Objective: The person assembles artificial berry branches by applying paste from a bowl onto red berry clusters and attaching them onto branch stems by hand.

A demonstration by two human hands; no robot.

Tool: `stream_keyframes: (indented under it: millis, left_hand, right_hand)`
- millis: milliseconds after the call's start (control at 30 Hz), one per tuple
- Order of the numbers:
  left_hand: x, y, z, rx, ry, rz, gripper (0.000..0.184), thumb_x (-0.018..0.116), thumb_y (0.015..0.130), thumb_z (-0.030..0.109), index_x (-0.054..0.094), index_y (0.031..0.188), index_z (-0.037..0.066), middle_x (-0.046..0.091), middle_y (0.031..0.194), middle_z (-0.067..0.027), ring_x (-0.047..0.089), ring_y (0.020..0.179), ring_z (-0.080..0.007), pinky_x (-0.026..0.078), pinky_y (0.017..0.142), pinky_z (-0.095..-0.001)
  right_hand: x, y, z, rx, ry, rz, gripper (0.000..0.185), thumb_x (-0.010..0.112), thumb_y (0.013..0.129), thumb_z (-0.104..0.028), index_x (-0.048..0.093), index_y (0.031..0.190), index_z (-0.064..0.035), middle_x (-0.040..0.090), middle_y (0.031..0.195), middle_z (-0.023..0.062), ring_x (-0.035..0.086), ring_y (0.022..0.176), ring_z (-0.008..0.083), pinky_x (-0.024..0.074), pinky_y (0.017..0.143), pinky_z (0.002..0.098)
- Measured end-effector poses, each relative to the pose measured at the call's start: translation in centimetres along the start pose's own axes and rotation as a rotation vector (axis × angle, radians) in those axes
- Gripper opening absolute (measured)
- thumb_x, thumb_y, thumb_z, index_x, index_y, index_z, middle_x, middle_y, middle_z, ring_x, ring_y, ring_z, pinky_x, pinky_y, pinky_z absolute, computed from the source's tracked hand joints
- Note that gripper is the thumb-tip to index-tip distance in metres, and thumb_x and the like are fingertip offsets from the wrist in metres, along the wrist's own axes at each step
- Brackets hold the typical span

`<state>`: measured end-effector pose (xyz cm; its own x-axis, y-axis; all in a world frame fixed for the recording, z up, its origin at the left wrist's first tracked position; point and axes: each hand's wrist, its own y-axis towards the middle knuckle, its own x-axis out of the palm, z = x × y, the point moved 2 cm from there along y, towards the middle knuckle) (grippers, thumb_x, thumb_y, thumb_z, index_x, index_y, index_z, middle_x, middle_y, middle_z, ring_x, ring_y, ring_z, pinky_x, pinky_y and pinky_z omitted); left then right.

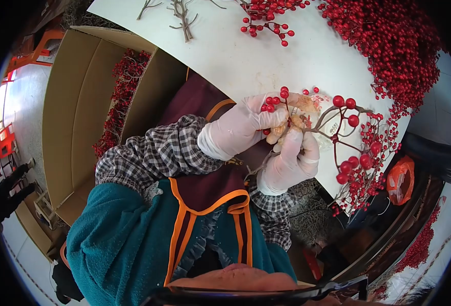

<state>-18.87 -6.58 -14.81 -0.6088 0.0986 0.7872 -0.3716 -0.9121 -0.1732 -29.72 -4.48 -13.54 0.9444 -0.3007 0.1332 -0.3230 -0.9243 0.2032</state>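
Both my hands wear thin white gloves with brownish fingertips and meet above the table edge. My left hand [250, 122] is closed in a pinch around a small sprig of red berries [270, 104], whose berries stand out above the fingers. Close against it, my right hand [293, 159] is closed on the stem of a forked berry branch [336, 136] with large glossy red berries, which reaches out to the right. The point where sprig and stem come together is mostly hidden by my fingers.
The white table [297, 64] carries a large heap of red berry sprays [383, 46] at far right and bare brown twigs [183, 18] at the back. To the left stands an open cardboard box [77, 112] with berry branches [123, 97]. An orange plastic bag [400, 179] sits at right.
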Motion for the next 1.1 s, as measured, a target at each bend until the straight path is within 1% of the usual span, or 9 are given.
stream_keyframes:
  millis: [533,633,667,700,767,800,833,1000,1100]
  left_hand:
    - [-0.3,0.0,0.3,0.045,0.206,0.013,0.041,0.054,0.097,0.027,0.054,0.127,0.000,0.056,0.083,0.0012,0.044,0.067,-0.0062,0.037,0.062,-0.0216]
    - [-0.3,0.1,0.1,-0.001,-0.022,-0.055,0.038,0.054,0.097,0.024,0.055,0.126,-0.001,0.055,0.083,0.0011,0.043,0.066,-0.0065,0.037,0.061,-0.0215]
    - [-0.6,0.2,-0.2,0.002,0.052,0.006,0.037,0.053,0.097,0.020,0.054,0.127,-0.002,0.057,0.086,-0.0002,0.043,0.066,-0.0068,0.038,0.061,-0.0208]
    - [-0.6,0.2,0.0,0.059,0.048,-0.033,0.038,0.053,0.096,0.017,0.052,0.128,-0.003,0.060,0.092,-0.0018,0.044,0.064,-0.0073,0.039,0.061,-0.0203]
    - [-0.6,0.1,0.5,0.103,0.040,-0.045,0.039,0.055,0.095,0.016,0.051,0.129,-0.003,0.061,0.096,-0.0031,0.044,0.062,-0.0076,0.039,0.060,-0.0208]
    - [-0.6,0.1,1.0,0.096,0.047,-0.036,0.039,0.056,0.094,0.015,0.051,0.128,-0.003,0.061,0.095,-0.0030,0.045,0.062,-0.0075,0.039,0.059,-0.0210]
    - [-0.6,0.0,1.4,0.081,0.045,-0.027,0.039,0.056,0.094,0.014,0.051,0.128,-0.003,0.061,0.095,-0.0029,0.045,0.061,-0.0075,0.040,0.058,-0.0213]
    - [0.4,-0.4,4.1,0.215,0.042,-0.001,0.040,0.057,0.092,0.014,0.051,0.127,-0.003,0.059,0.087,0.0002,0.047,0.064,-0.0058,0.039,0.058,-0.0199]
    - [0.5,-0.6,3.6,0.188,0.024,-0.079,0.039,0.057,0.093,0.017,0.051,0.126,-0.003,0.057,0.084,-0.0014,0.048,0.063,-0.0079,0.039,0.059,-0.0206]
  right_hand:
    - [0.3,-0.1,0.5,-0.031,-0.206,0.006,0.014,0.056,0.090,-0.003,0.061,0.078,0.0034,0.058,0.061,0.0037,0.046,0.050,0.0052,0.0339,0.046,0.0190]
    - [-0.2,-0.2,0.7,-0.101,-0.315,-0.022,0.013,0.057,0.090,-0.003,0.062,0.080,0.0043,0.059,0.062,0.0034,0.047,0.051,0.0053,0.0335,0.046,0.0200]
    - [-0.5,-0.1,-0.4,-0.074,-0.502,-0.043,0.015,0.057,0.091,-0.005,0.062,0.082,0.0053,0.058,0.062,0.0023,0.046,0.053,0.0052,0.0331,0.047,0.0208]
    - [0.2,-0.1,-1.2,0.151,-0.366,0.014,0.005,0.062,0.085,0.001,0.063,0.082,0.0048,0.055,0.062,0.0000,0.044,0.054,0.0048,0.0354,0.048,0.0229]
    - [1.1,0.0,-2.4,0.267,-0.236,-0.028,0.011,0.057,0.087,-0.003,0.063,0.085,0.0063,0.059,0.064,0.0013,0.045,0.054,0.0043,0.0330,0.049,0.0191]
    - [0.4,0.0,-1.8,0.291,-0.104,-0.173,0.032,0.054,0.091,-0.011,0.058,0.115,0.0111,0.062,0.071,0.0042,0.047,0.059,0.0056,0.0353,0.052,0.0208]
    - [0.2,0.2,-1.7,0.185,-0.080,-0.263,0.042,0.056,0.093,-0.018,0.052,0.122,0.0113,0.064,0.080,0.0074,0.053,0.066,0.0088,0.0404,0.058,0.0210]
    - [0.2,1.0,-2.4,0.039,-0.079,-0.385,0.058,0.050,0.097,-0.038,0.046,0.128,0.0114,0.063,0.095,0.0168,0.062,0.078,0.0184,0.0493,0.069,0.0271]
    - [-1.2,1.2,-2.0,0.245,-0.028,-0.476,0.062,0.044,0.099,-0.044,0.047,0.129,0.0101,0.063,0.098,0.0173,0.061,0.079,0.0181,0.0504,0.073,0.0290]
